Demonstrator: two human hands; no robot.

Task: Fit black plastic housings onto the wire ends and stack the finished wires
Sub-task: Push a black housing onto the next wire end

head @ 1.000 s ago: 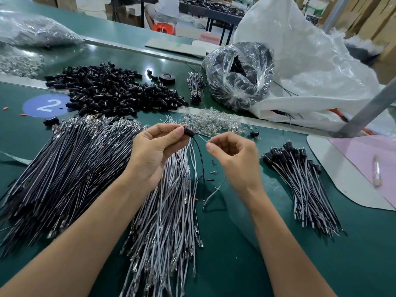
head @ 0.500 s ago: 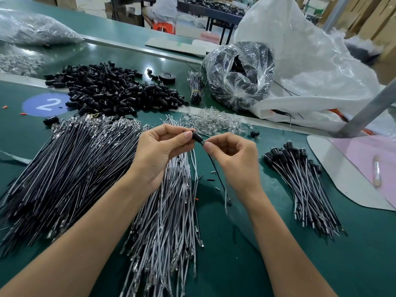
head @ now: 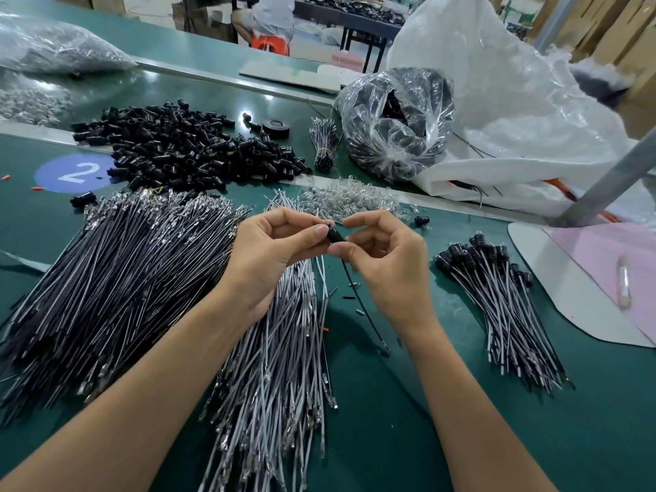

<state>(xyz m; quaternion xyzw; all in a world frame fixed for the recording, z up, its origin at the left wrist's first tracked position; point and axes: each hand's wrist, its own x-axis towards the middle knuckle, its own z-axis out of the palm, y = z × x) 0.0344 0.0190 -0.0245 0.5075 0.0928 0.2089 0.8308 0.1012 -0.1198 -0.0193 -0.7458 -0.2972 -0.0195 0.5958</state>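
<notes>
Between closer hands [head: 269,257], black housing [head: 334,235] now.

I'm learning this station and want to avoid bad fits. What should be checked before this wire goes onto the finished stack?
1. Black housing pinched between left hand and right hand: ok.
2. Black wire hangs free below the housing, clear of the grey wire pile: ok.
3. Terminal fully seated in the housing: cannot tell, fingers hide it.
4. Finished stack lies to the right, housings all at the far end: ok.
5. Green table between hands and stack free of obstacles: ok.
</notes>
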